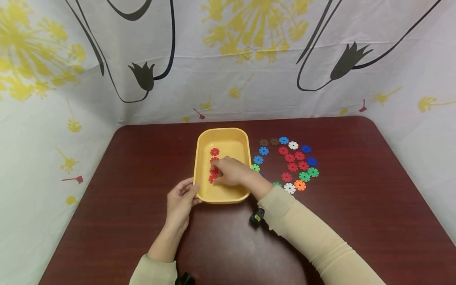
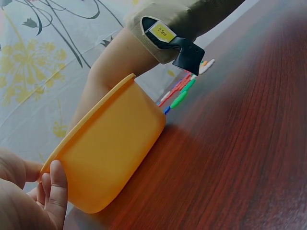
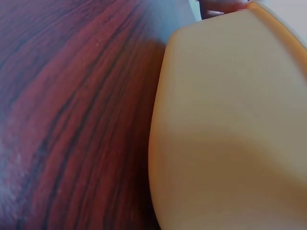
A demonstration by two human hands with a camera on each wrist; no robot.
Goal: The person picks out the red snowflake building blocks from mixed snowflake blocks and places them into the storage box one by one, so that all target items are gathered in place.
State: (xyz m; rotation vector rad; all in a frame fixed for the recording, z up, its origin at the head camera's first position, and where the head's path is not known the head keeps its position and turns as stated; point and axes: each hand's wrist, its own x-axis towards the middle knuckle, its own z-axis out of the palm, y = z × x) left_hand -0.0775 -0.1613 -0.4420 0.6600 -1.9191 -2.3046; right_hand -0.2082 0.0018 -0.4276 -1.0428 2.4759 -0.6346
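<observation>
A yellow plastic tray (image 1: pixel 233 144) stands on the dark red-brown table, with a short column of red notched plastic discs (image 1: pixel 215 152) inside. My left hand (image 1: pixel 179 204) grips the tray's near left corner, thumb at the rim and fingers against the outer wall. In the left wrist view, fingertips (image 2: pixel 57 177) press on that wall. Reaching over the tray's right side, my right hand (image 1: pixel 231 171) has thumb and forefinger curled about a red disc in the lower part of the column, which the fingers partly cover. The right wrist view shows mostly the tray's outer wall (image 3: pixel 225 120).
Right of the tray, several notched discs lie flat in a rough ring: blue (image 1: pixel 263 151), brown (image 1: pixel 274 141), white (image 1: pixel 293 145), green (image 1: pixel 312 172) and orange (image 1: pixel 300 185). Red discs (image 1: pixel 292 167) lie among them. A patterned cloth (image 1: pixel 228 95) hangs behind the table.
</observation>
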